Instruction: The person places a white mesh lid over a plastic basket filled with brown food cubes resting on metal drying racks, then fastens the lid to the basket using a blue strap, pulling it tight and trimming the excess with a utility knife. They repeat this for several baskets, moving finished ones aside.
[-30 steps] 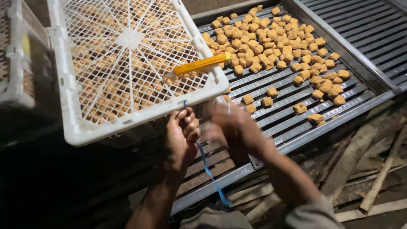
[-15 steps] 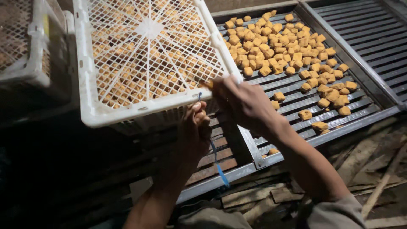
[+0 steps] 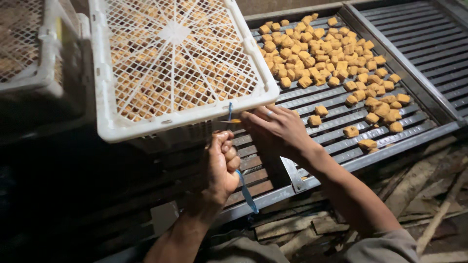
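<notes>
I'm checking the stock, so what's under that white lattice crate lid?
Through the white lattice lid show orange-brown cubes, like those on the slatted metal rack. Their container and how deep they lie are hidden.

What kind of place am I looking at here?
Probably a small food-making workshop, perhaps for fried tofu. Golden-brown fried cubes lie spread on a slatted metal rack, white plastic lattice crates are stacked beside it, and rough wooden planks lie underneath.

Lots of small golden-brown cubes (image 3: 331, 53) lie on a dark metal rack (image 3: 414, 104); another white crate (image 3: 29, 48) sits far left; wood scraps (image 3: 438, 204) lie below.
</notes>
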